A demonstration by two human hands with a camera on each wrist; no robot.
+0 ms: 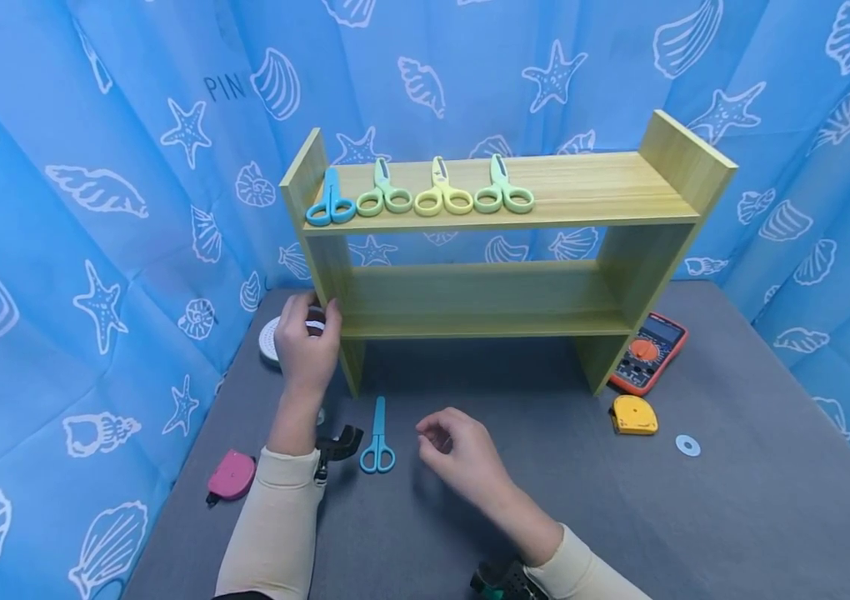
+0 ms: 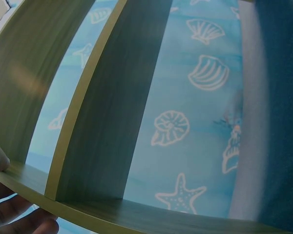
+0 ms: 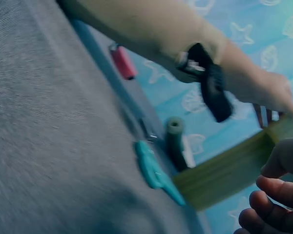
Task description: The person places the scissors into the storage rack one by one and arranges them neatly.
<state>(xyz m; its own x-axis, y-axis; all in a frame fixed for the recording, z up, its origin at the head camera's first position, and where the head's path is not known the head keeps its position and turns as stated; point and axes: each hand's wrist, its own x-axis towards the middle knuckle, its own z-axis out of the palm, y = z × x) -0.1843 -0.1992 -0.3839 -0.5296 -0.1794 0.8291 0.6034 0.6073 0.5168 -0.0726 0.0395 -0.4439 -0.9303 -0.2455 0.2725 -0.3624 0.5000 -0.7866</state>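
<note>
A two-tier wooden shelf (image 1: 470, 300) stands on the grey table. My left hand (image 1: 307, 346) grips its left side panel, thumb on the inner face and fingers (image 2: 19, 217) round the outside in the left wrist view. My right hand (image 1: 462, 454) hovers over the table in front of the shelf, fingers loosely bent and holding nothing. Between the hands lie blue scissors (image 1: 377, 446), blades pointing at the shelf. Along the top board rest blue scissors (image 1: 331, 204), green scissors (image 1: 383, 193), yellow scissors (image 1: 442, 193) and another pair of green scissors (image 1: 502, 192).
Left of the shelf are a white round object (image 1: 269, 343), partly behind my hand, and a pink tape measure (image 1: 232, 476). On the right lie an orange multimeter (image 1: 650, 352), partly hidden by the shelf, a yellow tape measure (image 1: 633, 416) and a pale ring (image 1: 687, 445). Blue curtains hang behind.
</note>
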